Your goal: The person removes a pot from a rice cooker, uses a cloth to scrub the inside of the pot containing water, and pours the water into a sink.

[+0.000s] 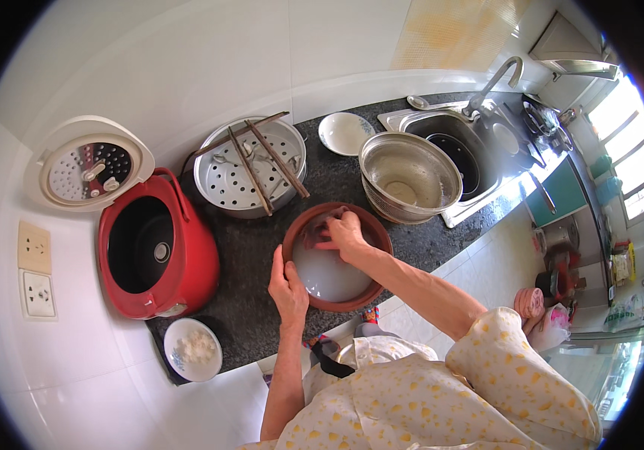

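Note:
A round reddish-brown basin (378, 289) with cloudy whitish water (327, 275) in it stands on the dark speckled countertop. My left hand (290, 287) steadies its left rim from outside, thumb and fingers against the wall. Inside the basin, my right hand (347, 233) is closed on a wet dark reddish cloth (316, 232) near the far left wall. Right behind the basin is a metal mesh strainer nested with a metal bowl (409, 174). To the far left of the basin sits a perforated steamer pot (226, 185) with wooden sticks (250, 169) lying across it.
An open red rice cooker (198, 264) stands at the left, its lid (91, 169) raised by the wall. A bowl of rice (193, 349) sits at the near left corner. At the back are a white bowl (346, 133), a sink (485, 157) and a faucet (496, 84).

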The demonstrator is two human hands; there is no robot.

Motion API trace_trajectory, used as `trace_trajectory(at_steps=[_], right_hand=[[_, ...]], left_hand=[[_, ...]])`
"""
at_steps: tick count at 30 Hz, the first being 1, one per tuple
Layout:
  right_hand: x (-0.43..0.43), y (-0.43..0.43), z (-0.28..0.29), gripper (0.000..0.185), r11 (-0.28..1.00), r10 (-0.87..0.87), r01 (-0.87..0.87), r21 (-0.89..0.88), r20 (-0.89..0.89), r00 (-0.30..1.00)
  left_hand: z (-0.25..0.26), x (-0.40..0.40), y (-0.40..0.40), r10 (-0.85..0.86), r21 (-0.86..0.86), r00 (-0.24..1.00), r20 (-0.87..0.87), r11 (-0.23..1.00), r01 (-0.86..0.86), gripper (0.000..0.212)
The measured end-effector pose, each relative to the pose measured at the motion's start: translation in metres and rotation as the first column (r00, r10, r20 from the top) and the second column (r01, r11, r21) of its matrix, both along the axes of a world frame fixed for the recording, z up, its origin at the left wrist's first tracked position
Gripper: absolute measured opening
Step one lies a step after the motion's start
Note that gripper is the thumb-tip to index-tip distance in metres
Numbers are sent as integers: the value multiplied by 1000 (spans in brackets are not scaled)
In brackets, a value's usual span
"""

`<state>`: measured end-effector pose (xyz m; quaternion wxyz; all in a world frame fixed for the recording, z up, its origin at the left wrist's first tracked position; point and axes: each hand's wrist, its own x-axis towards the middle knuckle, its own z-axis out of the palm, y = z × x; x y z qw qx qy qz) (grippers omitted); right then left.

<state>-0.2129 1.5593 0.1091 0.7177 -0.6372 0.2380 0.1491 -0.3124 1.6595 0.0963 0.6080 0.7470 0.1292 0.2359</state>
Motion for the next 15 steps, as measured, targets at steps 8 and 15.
trace_trajectory(at_steps=[8,15], right_hand=[[-20,32,0,17,675,616,-384,-630,195,763],[-14,26,-10,13,772,573,-374,-513,308,759]], left_hand=[[-12,0,6,-7,41,1000,25,999,6,33],[-6,1,0,-22,-14,999,41,1000,22,33]])
